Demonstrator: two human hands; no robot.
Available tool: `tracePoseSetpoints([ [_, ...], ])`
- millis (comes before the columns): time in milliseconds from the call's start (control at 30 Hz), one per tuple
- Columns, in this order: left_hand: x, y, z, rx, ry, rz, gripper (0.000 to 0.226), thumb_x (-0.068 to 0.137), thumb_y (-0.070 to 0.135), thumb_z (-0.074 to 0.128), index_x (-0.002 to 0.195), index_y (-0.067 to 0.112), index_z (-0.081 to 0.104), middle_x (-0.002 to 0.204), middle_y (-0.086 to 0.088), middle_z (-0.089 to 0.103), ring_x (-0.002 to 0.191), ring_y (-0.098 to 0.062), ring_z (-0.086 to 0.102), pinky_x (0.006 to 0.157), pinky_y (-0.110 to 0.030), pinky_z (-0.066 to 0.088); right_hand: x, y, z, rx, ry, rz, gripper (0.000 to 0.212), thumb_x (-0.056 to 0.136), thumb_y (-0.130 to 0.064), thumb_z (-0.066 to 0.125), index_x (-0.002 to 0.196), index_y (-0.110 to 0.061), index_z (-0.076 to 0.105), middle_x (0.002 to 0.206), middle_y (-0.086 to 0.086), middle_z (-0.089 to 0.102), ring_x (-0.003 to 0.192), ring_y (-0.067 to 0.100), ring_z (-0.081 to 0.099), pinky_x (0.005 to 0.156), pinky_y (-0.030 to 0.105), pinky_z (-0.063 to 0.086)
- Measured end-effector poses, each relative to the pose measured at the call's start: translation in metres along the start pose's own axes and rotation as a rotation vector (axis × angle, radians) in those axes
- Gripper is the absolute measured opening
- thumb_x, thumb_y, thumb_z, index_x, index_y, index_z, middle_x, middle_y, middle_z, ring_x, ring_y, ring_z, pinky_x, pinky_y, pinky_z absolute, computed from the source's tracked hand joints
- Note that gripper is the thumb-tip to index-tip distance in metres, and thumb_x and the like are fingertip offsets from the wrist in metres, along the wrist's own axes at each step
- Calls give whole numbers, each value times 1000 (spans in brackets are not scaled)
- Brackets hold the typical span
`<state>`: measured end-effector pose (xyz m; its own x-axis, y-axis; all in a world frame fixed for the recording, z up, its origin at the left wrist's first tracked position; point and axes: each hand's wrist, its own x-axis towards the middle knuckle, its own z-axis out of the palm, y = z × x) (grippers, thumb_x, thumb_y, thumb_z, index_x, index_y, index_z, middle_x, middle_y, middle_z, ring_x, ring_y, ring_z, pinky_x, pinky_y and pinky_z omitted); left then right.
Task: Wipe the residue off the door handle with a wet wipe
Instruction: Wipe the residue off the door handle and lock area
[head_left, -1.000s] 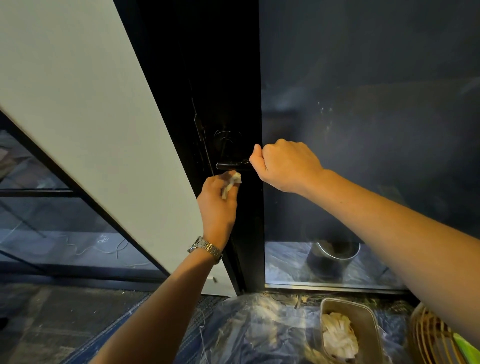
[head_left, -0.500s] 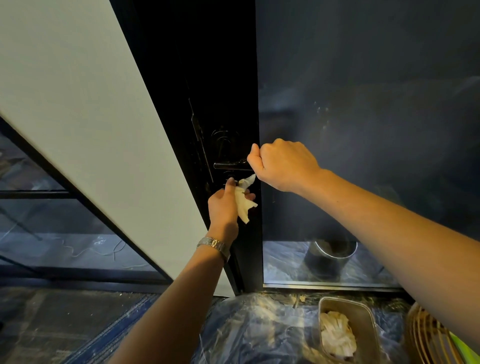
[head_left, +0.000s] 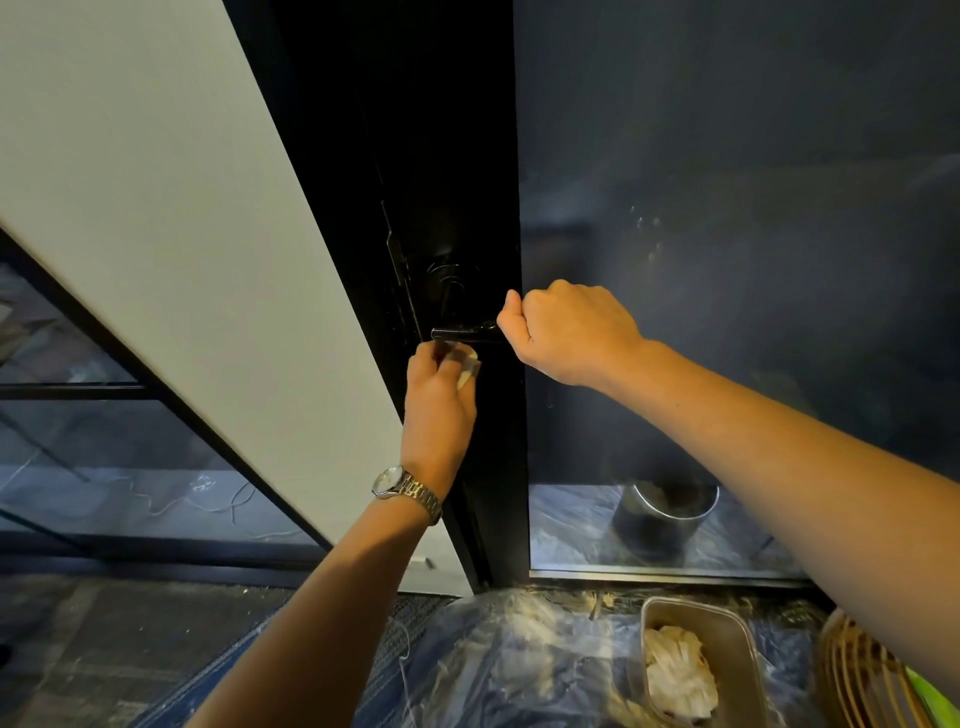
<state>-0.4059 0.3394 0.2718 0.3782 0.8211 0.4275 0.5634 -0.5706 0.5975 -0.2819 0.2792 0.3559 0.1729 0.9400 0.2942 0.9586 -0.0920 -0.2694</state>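
One black door (head_left: 457, 156), two hands working: right hand (head_left: 566, 332) clenched round one end of the single door handle (head_left: 462, 332), left hand (head_left: 436, 410) just below it, fingers pinching one bunched wet wipe (head_left: 467, 366) under the lever.

The right hand (head_left: 569, 332) hides part of the door handle (head_left: 462, 332).

- Your right hand (head_left: 569, 332) gripped the right end of the door handle (head_left: 465, 332).
- Your left hand (head_left: 439, 405) held the wipe (head_left: 467, 370) just under the handle's left end.
- A tray (head_left: 691, 603) sat on the plastic sheet (head_left: 519, 649) below the door.
- A pot (head_left: 660, 525) stood behind the glass (head_left: 727, 260).
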Motion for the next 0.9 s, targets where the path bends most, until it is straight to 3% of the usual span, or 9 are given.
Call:
tracePoseSetpoints([
  [167, 2, -1, -4, 155, -71, 181, 24, 93, 13, 47, 104, 1, 64, 124, -12, 52, 110, -23, 47, 88, -15, 32, 0, 1, 0, 9, 1, 6, 60, 101, -29, 25, 47, -11, 44, 43, 0, 41, 41, 17, 42, 46, 26, 37],
  [267, 14, 3, -10, 4, 7, -4, 19, 87, 8, 54, 100, 1, 66, 104, -12, 64, 85, -18, 60, 73, -6, 39, 0, 1, 0, 16, -1, 5, 60, 101, -29, 24, 47, -11, 43, 43, 0, 40, 40, 17, 41, 46, 26, 38],
  [333, 22, 7, -14, -101, 33, -161, 11, 83, 7, 60, 90, 1, 66, 82, -7, 65, 62, -9, 55, 53, 0, 39, -1, 1, 0, 25, -4, 5, 60, 101, -29, 24, 48, -11, 44, 43, 0, 40, 42, 18, 43, 48, 27, 41],
  [367, 25, 6, -15, -137, 17, -229, 5, 82, 7, 61, 82, 3, 65, 72, -3, 62, 55, -6, 50, 47, -2, 39, -1, 1, 0, 30, -2, 6, 60, 101, -29, 24, 49, -10, 45, 43, 0, 41, 42, 18, 44, 49, 27, 42],
  [433, 28, 0, -17, -181, -42, -363, 19, 84, 8, 60, 65, 9, 58, 57, 0, 56, 45, -7, 50, 38, -6, 37, -1, 1, -1, 36, -2, 8, 60, 101, -29, 24, 49, -9, 46, 43, 1, 41, 43, 19, 45, 50, 28, 44],
  [500, 24, -5, -17, -192, -101, -432, 25, 87, 8, 55, 62, 8, 55, 54, -3, 55, 38, -9, 52, 34, -10, 38, -1, 1, -1, 34, -7, 9, 61, 101, -29, 24, 48, -10, 45, 43, 1, 41, 43, 19, 45, 51, 28, 44],
  [667, 17, 2, -15, -167, 35, -227, 16, 87, 6, 56, 98, 2, 68, 88, -8, 67, 67, -11, 56, 59, -6, 41, 0, 2, 0, 34, -6, 0, 60, 101, -29, 25, 47, -10, 44, 43, 0, 40, 41, 17, 42, 49, 28, 40],
  [767, 17, 2, -17, -153, 40, -140, 17, 86, 7, 57, 100, 2, 67, 98, -12, 69, 79, -10, 56, 64, 0, 40, 0, 2, 0, 29, -6, 5, 60, 101, -29, 25, 47, -10, 42, 42, 0, 39, 40, 17, 41, 48, 27, 38],
  [900, 14, 3, -15, -154, -43, 23, 20, 87, 4, 56, 104, 3, 66, 102, -10, 68, 80, -4, 55, 69, 4, 40, 0, 1, -1, 30, -1, 4, 59, 101, -28, 25, 46, -11, 41, 43, 1, 39, 41, 18, 41, 47, 28, 38],
])
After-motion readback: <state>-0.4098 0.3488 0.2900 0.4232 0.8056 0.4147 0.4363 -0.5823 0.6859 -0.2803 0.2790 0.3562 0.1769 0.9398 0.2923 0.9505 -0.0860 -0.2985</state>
